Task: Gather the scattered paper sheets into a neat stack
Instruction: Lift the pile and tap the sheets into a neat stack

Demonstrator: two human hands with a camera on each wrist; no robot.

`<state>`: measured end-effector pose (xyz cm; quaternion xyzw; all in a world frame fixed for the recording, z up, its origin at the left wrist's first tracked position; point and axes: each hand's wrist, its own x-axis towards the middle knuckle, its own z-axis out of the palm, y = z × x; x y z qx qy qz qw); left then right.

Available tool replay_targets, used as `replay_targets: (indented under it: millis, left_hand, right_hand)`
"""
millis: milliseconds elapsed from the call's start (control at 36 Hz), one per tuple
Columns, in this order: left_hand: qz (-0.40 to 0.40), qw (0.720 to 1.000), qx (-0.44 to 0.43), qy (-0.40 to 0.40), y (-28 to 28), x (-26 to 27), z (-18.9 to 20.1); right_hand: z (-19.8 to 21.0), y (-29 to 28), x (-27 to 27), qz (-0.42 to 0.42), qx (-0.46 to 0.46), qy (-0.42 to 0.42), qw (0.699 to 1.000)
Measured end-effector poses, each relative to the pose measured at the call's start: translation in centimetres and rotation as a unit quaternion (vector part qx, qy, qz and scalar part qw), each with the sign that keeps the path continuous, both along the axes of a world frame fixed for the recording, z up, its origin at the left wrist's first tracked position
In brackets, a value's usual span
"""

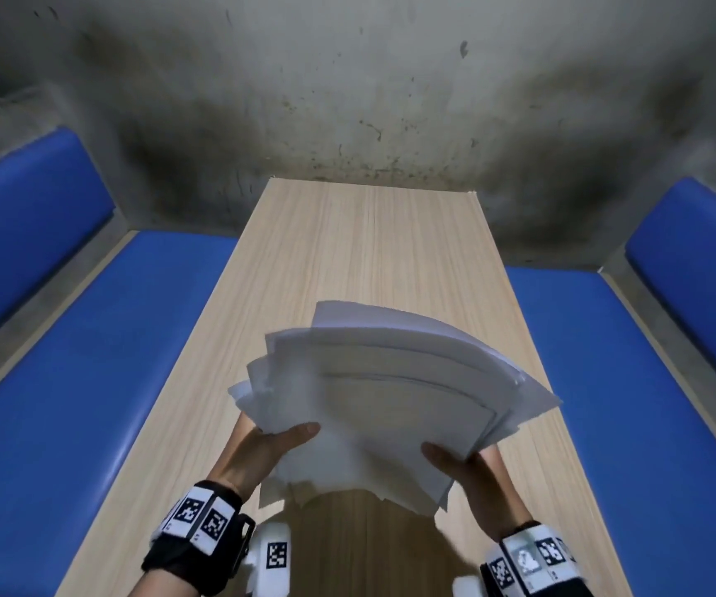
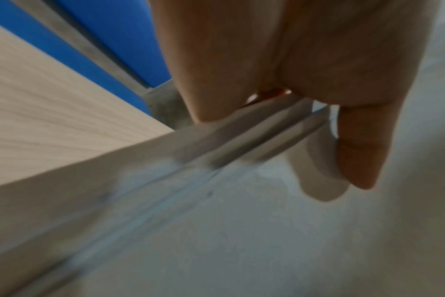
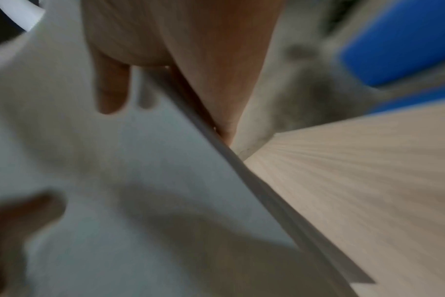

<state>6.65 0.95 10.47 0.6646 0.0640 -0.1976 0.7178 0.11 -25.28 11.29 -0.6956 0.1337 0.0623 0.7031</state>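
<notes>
Head view runs left to right from the blue padded seat (image 1: 102, 338) on the left, across the long pale wood-grain bench (image 1: 360, 252), to a matching blue seat (image 1: 631, 381) on the right, with a stained grey wall (image 1: 347, 79) at the far end. Bench top beyond the papers is bare up to its far edge, and its long side edges run straight toward the wall, each next to a seat cushion

Left hand (image 1: 261, 450) reaches forward from a wrist wearing a black band with square printed markers (image 1: 199, 517). Its thumb lies on top of the left edge of the paper sheets (image 1: 390, 394) and its fingers go underneath; the left wrist view shows the thumb (image 2: 358, 152) pressed on the top sheet and a finger below the fanned edges, so this grip is closed on the sheets

Those white sheets are lifted above the near half of the bench, held between both hands. They are not squared: the far edges fan out in steps and corners stick out at the left, the right and the near side

Right hand (image 1: 468, 471) mirrors the left, thumb over the right near edge and fingers under. Right wrist view, blurred, shows the thumb (image 3: 112, 90) on the top sheet and the palm along the stack's edge, with the bench (image 3: 356, 180) lower and to the right; this grip too is pinched on the sheets. Its wrist carries a like marker band (image 1: 532, 562)
</notes>
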Motion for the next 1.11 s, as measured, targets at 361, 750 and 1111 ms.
replay_targets:
  millis: [361,750,1111]
  left_hand:
    - [0.054,0.993,0.025,-0.101,-1.1,-0.3,2.7]
    - [0.123,0.978,0.003,-0.166,-2.6,-0.2,3.7]
    - [0.069,0.984,-0.033,-0.164,-3.8,0.4,3.6]
  right_hand:
    - [1.8,-0.1,-0.7,-0.079,-0.073,-0.044,0.993]
    - [2.3,0.5,-0.4,-0.128,-0.079,-0.105,0.983]
    - [2.0,-0.2,0.0,-0.026,-0.022,-0.108,0.994]
